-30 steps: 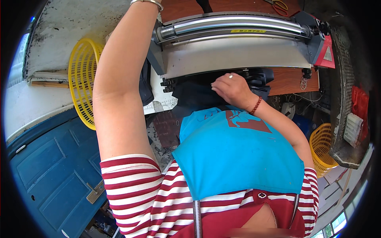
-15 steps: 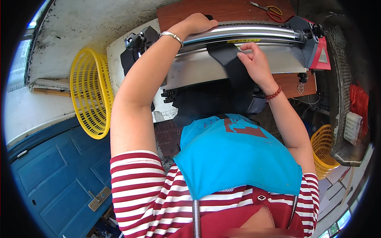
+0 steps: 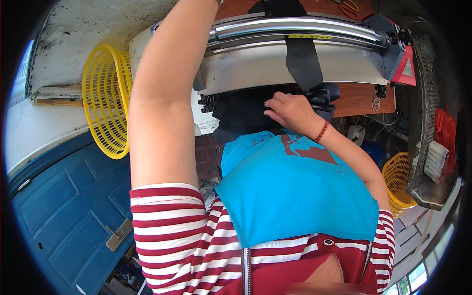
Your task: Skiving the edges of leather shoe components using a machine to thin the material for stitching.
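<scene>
A machine with a long shiny metal roller (image 3: pixel 300 28) and a flat metal feed plate (image 3: pixel 246 73) stands before me. A black flat piece of material (image 3: pixel 302 61) lies over the plate and runs under the roller. More black material (image 3: pixel 282 7) shows on the far side of the roller. My left arm (image 3: pixel 167 73) reaches past the machine's left end; its hand is beyond the upper edge of the picture. My right hand (image 3: pixel 293 112) is over a pile of black pieces (image 3: pixel 241 113) at my lap, fingers loosely bent and apart, with nothing visible in them.
A yellow plastic basket (image 3: pixel 105 101) stands at the left, and another yellow basket (image 3: pixel 398 184) is low at the right. Scissors (image 3: pixel 349 9) lie on the brown tabletop behind the machine. A worn ledge (image 3: pixel 425 147) with a red bag (image 3: pixel 445 132) borders the right side.
My right hand has let go of the black piece and moved down to the pile. The piece now passes under the roller. My left hand has reached farther away, out of view.
</scene>
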The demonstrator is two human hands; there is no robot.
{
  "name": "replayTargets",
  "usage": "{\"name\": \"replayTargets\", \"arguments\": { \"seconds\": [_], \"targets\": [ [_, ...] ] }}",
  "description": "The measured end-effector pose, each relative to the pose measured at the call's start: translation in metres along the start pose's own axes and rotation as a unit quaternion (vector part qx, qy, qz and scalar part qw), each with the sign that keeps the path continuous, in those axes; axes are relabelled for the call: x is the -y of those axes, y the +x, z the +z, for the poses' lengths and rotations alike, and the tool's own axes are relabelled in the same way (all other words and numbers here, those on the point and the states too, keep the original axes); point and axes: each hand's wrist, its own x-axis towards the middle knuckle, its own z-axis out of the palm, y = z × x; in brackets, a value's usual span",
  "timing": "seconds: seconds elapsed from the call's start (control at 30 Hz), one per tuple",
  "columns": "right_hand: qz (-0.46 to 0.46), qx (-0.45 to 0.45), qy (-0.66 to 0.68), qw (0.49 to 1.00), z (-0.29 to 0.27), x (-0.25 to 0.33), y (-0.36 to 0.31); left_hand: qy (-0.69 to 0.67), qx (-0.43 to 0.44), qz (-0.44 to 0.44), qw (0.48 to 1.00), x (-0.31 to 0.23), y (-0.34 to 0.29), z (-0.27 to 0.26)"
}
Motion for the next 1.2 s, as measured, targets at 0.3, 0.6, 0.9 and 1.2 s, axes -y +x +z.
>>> {"name": "replayTargets", "arguments": {
  "seconds": [0.3,0.6,0.9,1.2],
  "targets": [
    [-0.034,0.048,-0.086,0.995,0.042,-0.003,0.002,-0.086,-0.052,0.073,0.992,-0.054,-0.047,-0.084],
    [-0.035,0.064,-0.132,0.989,0.04,-0.002,-0.007,0.052,-0.23,0.202,0.95,-0.074,-0.094,-0.079],
    [0.027,0.101,-0.106,0.989,0.016,-0.001,-0.023,0.272,-0.208,0.415,0.843,0.019,-0.029,-0.032],
    [0.063,0.071,-0.095,0.991,0.021,-0.006,-0.027,0.241,-0.063,0.225,0.942,0.066,-0.034,0.022]
  ]
}}
